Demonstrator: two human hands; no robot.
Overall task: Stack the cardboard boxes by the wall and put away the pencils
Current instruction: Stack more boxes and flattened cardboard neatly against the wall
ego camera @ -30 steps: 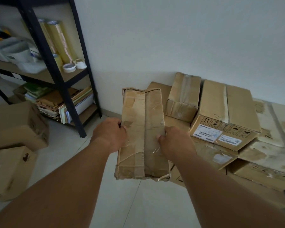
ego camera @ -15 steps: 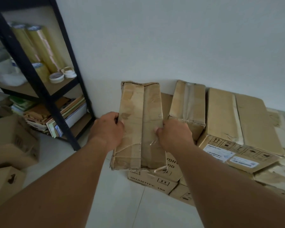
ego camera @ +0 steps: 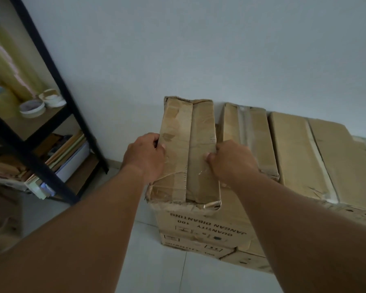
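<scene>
Head view: a taped box (ego camera: 190,134) was gripped at its sides by the left hand (ego camera: 145,155) and right hand (ego camera: 234,161), held above a printed box (ego camera: 209,225) by the wall (ego camera: 199,49).

Your view is dim and bluish-grey. The light is soft and even, and it leaves the wall (ego camera: 199,49) flat, with no hard shadows. Clear tape (ego camera: 201,173) on the cardboard box (ego camera: 178,134) shows a faint sheen. At the left edge the shelf (ego camera: 51,85) posts lean with wide-angle distortion, and the tape rolls (ego camera: 6,66) smear into blur. Your forearms (ego camera: 82,229) look soft near the bottom.
</scene>
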